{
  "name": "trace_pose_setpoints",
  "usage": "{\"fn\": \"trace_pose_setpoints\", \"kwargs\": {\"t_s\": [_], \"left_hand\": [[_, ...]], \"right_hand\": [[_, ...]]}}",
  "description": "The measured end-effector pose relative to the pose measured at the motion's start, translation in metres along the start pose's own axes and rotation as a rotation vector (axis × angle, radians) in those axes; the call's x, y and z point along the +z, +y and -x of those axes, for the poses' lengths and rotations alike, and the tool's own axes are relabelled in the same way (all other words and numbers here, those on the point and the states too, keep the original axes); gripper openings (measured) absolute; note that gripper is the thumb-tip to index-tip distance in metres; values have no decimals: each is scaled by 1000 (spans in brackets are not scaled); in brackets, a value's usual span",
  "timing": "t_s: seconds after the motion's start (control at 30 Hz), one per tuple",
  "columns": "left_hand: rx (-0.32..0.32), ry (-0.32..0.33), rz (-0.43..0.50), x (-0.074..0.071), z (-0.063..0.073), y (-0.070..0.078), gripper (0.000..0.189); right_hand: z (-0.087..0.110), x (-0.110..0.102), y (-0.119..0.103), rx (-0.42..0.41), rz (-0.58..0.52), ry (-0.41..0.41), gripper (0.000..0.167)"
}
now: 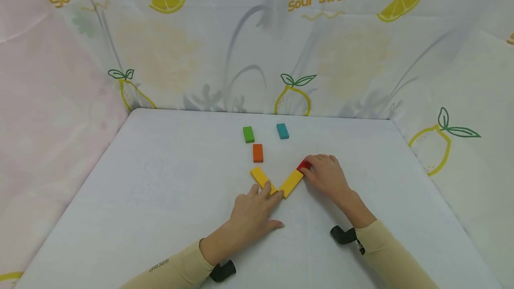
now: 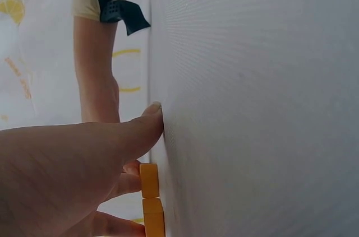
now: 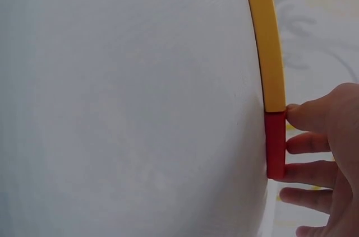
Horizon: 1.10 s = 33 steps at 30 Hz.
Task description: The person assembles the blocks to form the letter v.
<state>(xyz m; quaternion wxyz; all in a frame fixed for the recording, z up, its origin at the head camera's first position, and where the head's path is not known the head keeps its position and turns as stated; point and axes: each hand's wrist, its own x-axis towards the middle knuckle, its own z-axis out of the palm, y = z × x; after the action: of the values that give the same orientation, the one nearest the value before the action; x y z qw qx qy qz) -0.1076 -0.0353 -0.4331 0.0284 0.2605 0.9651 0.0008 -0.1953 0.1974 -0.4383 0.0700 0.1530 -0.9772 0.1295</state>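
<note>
Two long yellow blocks form a V on the white table: a left yellow block (image 1: 259, 175) and a right yellow block (image 1: 292, 183), their near ends meeting. My left hand (image 1: 253, 211) rests its fairly straight fingertips on that meeting point, thumb spread out on the tabletop. A short red block (image 1: 303, 164) continues the right arm of the V, end to end with the yellow one. My right hand (image 1: 327, 175) pinches the red block between thumb and fingers; in the right wrist view the red block (image 3: 275, 144) touches the yellow block (image 3: 270, 46).
Beyond the V lie an orange block (image 1: 258, 153), a green block (image 1: 248, 134) and a teal block (image 1: 283, 131), all apart. A lemon-print cloth (image 1: 257, 39) rises behind the table's far edge. Black mounts (image 1: 343, 235) sit by both wrists.
</note>
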Motion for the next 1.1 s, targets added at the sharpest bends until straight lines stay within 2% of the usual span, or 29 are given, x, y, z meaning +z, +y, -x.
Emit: {"fn": "trace_pose_setpoints", "kwargs": {"t_s": [0.3,0.63,1.1], "left_hand": [[-2,-4,4,0,-1,1,77],[5,21,6,1,-2,1,76],[-5,18,7,2,-1,0,77]], "right_hand": [[1,1,1,3,-4,8,29],[1,1,2,15,-12,9,31],[0,-6,1,-28,-20,-35,31]]}}
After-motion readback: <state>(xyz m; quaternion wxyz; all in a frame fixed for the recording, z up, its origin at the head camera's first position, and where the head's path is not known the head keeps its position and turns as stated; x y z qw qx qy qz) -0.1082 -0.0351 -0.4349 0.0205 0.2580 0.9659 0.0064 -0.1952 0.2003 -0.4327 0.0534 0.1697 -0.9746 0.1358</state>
